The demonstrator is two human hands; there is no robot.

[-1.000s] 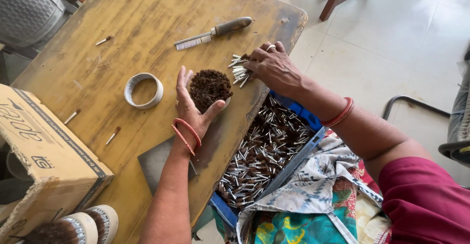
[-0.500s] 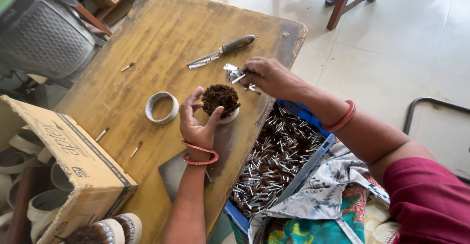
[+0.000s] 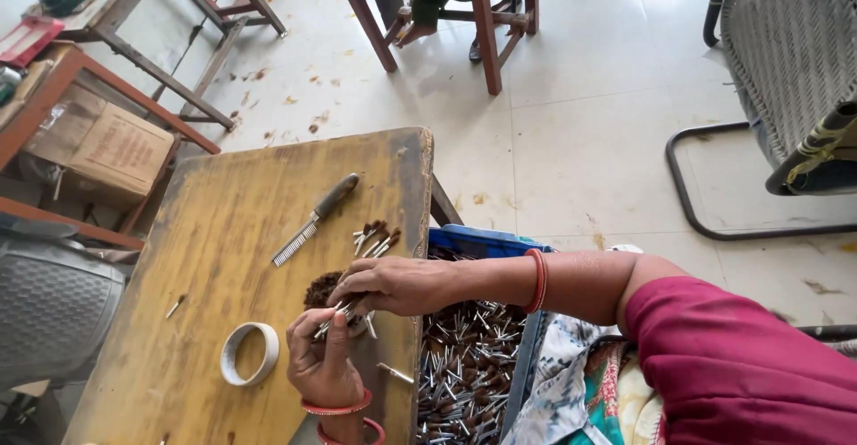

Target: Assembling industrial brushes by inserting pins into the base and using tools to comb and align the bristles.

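My left hand (image 3: 323,365) reaches up from the bottom edge and holds a round bundle of brown-tipped sticks (image 3: 321,290) over the yellow wooden table (image 3: 223,231). My right hand (image 3: 402,284) comes across from the right and lies on the bundle, with a few thin metal-stemmed sticks (image 3: 332,322) pinched in its fingers. A small loose heap of the same sticks (image 3: 375,238) sits on the table just beyond my hands. A blue crate (image 3: 473,241) full of several such sticks (image 3: 464,365) stands at the table's right side, under my right forearm.
A dark-handled metal comb tool (image 3: 314,218) lies on the table beyond the hands. A white tape ring (image 3: 249,353) sits left of my left hand. A cardboard box (image 3: 103,146) and wooden frames stand at far left. Chair legs (image 3: 482,30) and a grey woven chair (image 3: 786,52) are on the floor.
The view has swung up and to the right, showing more floor. My right hand has moved from the loose sticks down onto the bundle held in my left hand.
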